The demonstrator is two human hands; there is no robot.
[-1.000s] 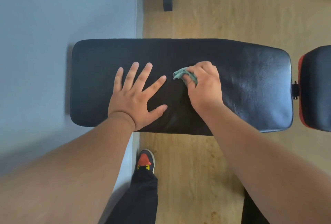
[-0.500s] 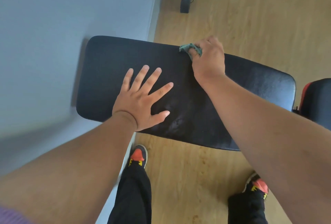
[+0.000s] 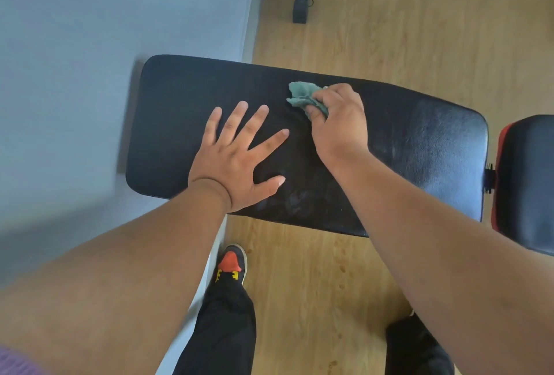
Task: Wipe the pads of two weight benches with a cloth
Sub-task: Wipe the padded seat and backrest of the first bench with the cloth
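Observation:
A long black bench pad [image 3: 419, 140] lies across the middle of the view. My left hand [image 3: 236, 161] rests flat on its near left part, fingers spread. My right hand [image 3: 338, 122] grips a small crumpled teal cloth [image 3: 302, 97] and presses it on the pad's middle, near the far edge. The cloth sticks out to the left of my fingers. Faint smears show on the pad near its front edge. At the right edge, a second black pad with red trim [image 3: 527, 182] joins the first.
A pale blue wall [image 3: 90, 74] stands close on the left, at the pad's end. Wooden floor [image 3: 389, 20] surrounds the bench. A black metal frame foot [image 3: 301, 5] stands on the floor beyond. My shoe [image 3: 232, 263] and dark trouser legs are below the pad.
My right hand has drawn the cloth back from the pad's far edge toward the middle. The left hand stays flat in the same spot. The view has shifted slightly.

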